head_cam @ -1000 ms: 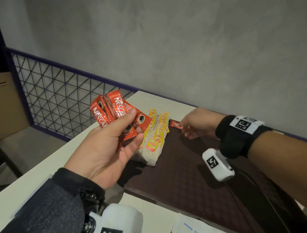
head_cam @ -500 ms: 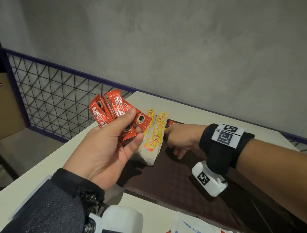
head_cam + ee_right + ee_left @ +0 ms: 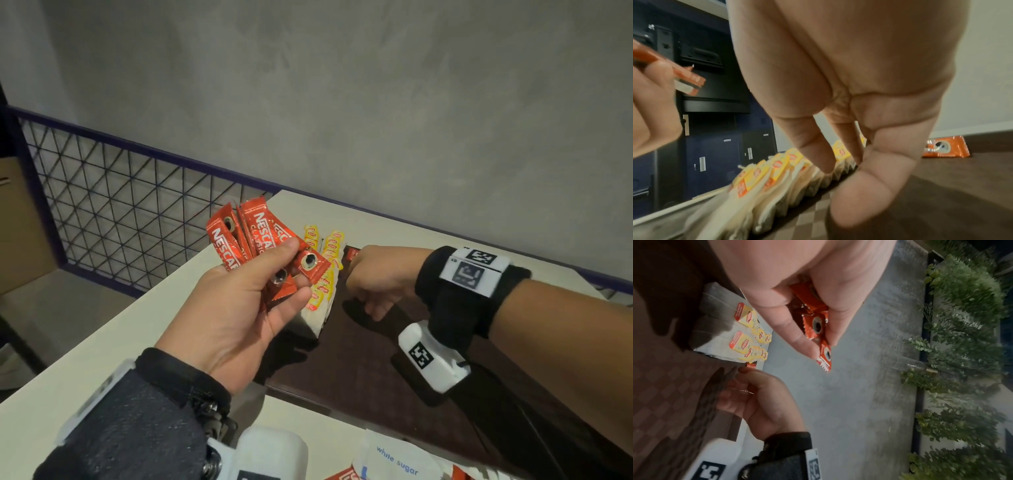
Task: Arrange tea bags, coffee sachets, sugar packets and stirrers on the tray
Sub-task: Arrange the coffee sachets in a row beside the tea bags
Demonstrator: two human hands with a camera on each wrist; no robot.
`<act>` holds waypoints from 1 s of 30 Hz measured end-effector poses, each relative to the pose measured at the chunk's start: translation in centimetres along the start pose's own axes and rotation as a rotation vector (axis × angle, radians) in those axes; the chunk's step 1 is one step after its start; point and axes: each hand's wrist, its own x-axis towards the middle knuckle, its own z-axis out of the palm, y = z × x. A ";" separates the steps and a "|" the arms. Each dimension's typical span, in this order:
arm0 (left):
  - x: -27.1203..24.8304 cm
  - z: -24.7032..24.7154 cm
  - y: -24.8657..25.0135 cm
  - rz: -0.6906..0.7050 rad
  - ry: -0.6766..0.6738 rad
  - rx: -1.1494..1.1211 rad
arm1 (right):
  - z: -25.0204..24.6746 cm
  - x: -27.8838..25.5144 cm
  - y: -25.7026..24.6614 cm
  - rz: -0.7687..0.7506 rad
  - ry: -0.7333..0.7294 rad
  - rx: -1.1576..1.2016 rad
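We hold a fan of red coffee sachets [image 3: 255,246] pinched between thumb and fingers of our left hand [image 3: 236,308], raised over the dark tray [image 3: 359,370], likely as stock to lay out. Our right hand [image 3: 380,277], fingers loosely bent and holding nothing, reaches to the row of tea bags [image 3: 325,270] at the tray's left edge; one sachet [image 3: 945,147] lies beyond. A white table [image 3: 102,353] meets a grey wall [image 3: 342,102].

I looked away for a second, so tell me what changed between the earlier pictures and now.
The right hand let go of a single coffee sachet at the tray's far edge and moved left along it; its fingertips now reach the tea bags. The left hand stayed raised, gripping its fan of coffee sachets. The tea bag rows stayed put.
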 end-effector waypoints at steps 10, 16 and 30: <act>-0.2 -0.2 -0.8 0.006 -0.023 0.080 | -1.4 -7.8 -1.5 -0.490 -0.204 0.618; -0.2 0.0 -0.5 -0.013 -0.026 0.043 | -3.0 -7.2 -1.4 -0.486 0.060 0.593; 0.0 0.0 -0.1 0.025 -0.004 -0.063 | -5.9 4.2 6.6 -0.067 0.267 0.028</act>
